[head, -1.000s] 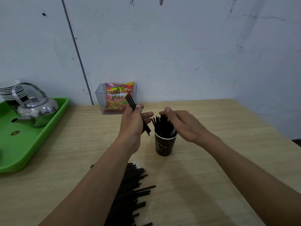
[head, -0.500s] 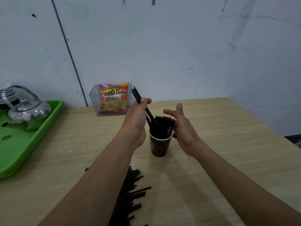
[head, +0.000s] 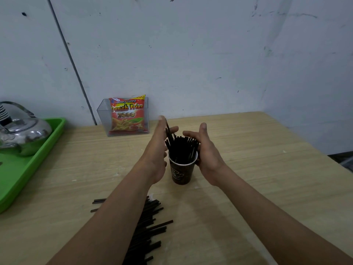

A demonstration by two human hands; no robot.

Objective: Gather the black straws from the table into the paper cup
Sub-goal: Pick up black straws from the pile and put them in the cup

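While hands [head: 183, 148] flank, paper cup [head: 181, 172] holds straws [head: 181, 148]

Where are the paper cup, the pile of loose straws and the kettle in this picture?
Paper cup [head: 181, 174]: head view, on its dark printed side wall.
Pile of loose straws [head: 147, 230]: head view, on the middle of the heap lying on the table.
Kettle [head: 24, 134]: head view, on its shiny rounded body.

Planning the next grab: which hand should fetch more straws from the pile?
Probably the left hand: it is open and its forearm lies directly over the straw pile. The right hand cups the paper cup, apparently steadying it.
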